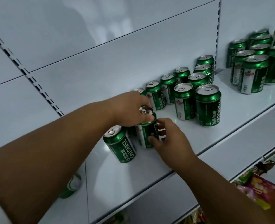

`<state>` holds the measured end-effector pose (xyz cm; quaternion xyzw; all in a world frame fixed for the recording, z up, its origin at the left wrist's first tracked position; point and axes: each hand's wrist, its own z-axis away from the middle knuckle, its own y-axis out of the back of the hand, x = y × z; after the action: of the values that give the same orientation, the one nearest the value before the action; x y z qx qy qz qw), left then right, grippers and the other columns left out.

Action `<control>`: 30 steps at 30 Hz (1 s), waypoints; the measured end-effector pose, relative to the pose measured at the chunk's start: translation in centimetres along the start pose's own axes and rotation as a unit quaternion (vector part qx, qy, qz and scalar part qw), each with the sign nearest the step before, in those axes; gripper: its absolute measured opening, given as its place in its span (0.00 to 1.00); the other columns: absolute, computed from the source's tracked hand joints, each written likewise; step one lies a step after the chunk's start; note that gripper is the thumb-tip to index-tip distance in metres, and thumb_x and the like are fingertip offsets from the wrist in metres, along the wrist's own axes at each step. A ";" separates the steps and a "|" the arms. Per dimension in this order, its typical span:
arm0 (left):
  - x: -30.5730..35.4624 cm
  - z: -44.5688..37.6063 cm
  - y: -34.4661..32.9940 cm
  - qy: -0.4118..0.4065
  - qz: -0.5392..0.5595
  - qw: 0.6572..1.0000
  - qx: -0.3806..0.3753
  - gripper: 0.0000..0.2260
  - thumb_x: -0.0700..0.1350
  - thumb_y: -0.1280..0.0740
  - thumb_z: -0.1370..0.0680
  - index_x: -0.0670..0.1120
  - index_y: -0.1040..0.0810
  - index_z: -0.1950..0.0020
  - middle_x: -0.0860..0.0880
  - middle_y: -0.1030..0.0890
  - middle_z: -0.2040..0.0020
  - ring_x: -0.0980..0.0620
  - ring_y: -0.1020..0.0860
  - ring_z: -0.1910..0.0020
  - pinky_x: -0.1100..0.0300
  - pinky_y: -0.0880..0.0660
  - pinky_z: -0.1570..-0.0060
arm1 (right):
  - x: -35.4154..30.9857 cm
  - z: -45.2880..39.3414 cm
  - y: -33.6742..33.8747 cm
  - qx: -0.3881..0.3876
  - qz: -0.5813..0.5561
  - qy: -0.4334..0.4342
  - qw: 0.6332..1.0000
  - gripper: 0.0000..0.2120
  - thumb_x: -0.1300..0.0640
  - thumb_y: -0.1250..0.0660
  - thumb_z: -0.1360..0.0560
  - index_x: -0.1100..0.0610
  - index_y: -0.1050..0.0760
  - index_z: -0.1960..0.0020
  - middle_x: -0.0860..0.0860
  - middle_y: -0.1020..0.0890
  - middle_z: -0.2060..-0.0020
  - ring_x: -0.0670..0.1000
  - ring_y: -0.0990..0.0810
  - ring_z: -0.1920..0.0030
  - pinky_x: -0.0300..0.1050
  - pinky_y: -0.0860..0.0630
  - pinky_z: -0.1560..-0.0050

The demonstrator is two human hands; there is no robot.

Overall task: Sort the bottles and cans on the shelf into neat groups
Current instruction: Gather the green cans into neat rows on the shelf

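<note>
we hold one upright green can (pixel 147 135) mid-shelf with both hands: left hand (pixel 130 109) clamped over its top, right hand (pixel 169 141) gripping its side from five o'clock. the neat can rows (pixel 182 88) lie toward one o'clock.

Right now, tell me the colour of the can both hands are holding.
Green with a white panel and silver top: the Tsingtao beer can, head view.
</note>
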<state>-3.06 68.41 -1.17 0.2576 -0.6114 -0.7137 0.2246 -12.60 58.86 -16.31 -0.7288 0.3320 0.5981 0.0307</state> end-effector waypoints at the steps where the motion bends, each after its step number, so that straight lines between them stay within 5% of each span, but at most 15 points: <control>1: -0.2 0.3 -0.2 0.003 0.003 1.000 0.006 0.21 0.62 0.34 0.24 0.57 0.26 0.33 0.53 0.29 0.43 0.52 0.27 0.42 0.54 0.28 0.41 | -0.1 0.0 -0.2 -0.006 0.000 0.005 1.000 0.25 0.54 0.27 0.27 0.48 0.32 0.33 0.46 0.24 0.41 0.44 0.24 0.45 0.37 0.27 0.48; 6: -1.3 1.0 -0.9 0.012 0.017 0.999 0.028 0.20 0.64 0.34 0.26 0.58 0.25 0.37 0.54 0.27 0.45 0.51 0.27 0.42 0.50 0.27 0.40 | -0.3 -0.2 -0.4 -0.018 -0.005 0.013 1.000 0.24 0.55 0.26 0.28 0.48 0.30 0.35 0.47 0.23 0.43 0.45 0.23 0.46 0.41 0.23 0.47; 10: -1.7 1.7 -1.2 0.023 0.038 0.998 0.038 0.27 0.72 0.41 0.37 0.63 0.25 0.42 0.55 0.26 0.47 0.52 0.26 0.44 0.48 0.25 0.43 | -0.6 -0.3 -0.8 -0.026 -0.007 0.011 1.000 0.23 0.55 0.25 0.29 0.47 0.30 0.38 0.47 0.23 0.45 0.45 0.22 0.47 0.43 0.22 0.47; 20: -0.6 1.7 -1.0 -0.013 -0.019 0.997 0.078 0.20 0.61 0.37 0.25 0.55 0.26 0.36 0.52 0.28 0.48 0.50 0.30 0.44 0.53 0.32 0.44 | -0.9 -0.2 0.6 -0.086 0.026 0.024 0.996 0.22 0.57 0.32 0.23 0.48 0.31 0.30 0.45 0.24 0.39 0.42 0.25 0.44 0.41 0.25 0.41; 24: 1.5 -0.3 -0.5 -0.020 0.030 0.994 0.099 0.17 0.58 0.35 0.23 0.54 0.26 0.37 0.54 0.27 0.50 0.52 0.28 0.46 0.55 0.30 0.47 | 0.0 -0.3 2.5 -0.005 0.034 0.009 0.999 0.22 0.57 0.36 0.20 0.50 0.33 0.27 0.48 0.26 0.35 0.43 0.26 0.42 0.37 0.31 0.43; 30: 5.5 -6.1 -0.4 -0.003 0.122 0.989 0.087 0.24 0.56 0.36 0.20 0.53 0.35 0.25 0.47 0.29 0.32 0.48 0.28 0.35 0.56 0.32 0.40 | 1.3 -1.5 5.2 -0.006 0.016 -0.031 0.999 0.33 0.59 0.38 0.20 0.50 0.50 0.20 0.49 0.30 0.29 0.47 0.30 0.31 0.42 0.33 0.32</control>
<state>-3.37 60.31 -2.84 0.1974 -0.6984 -0.6261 0.2851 -13.92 53.60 -15.24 -0.7044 0.3393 0.6228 0.0273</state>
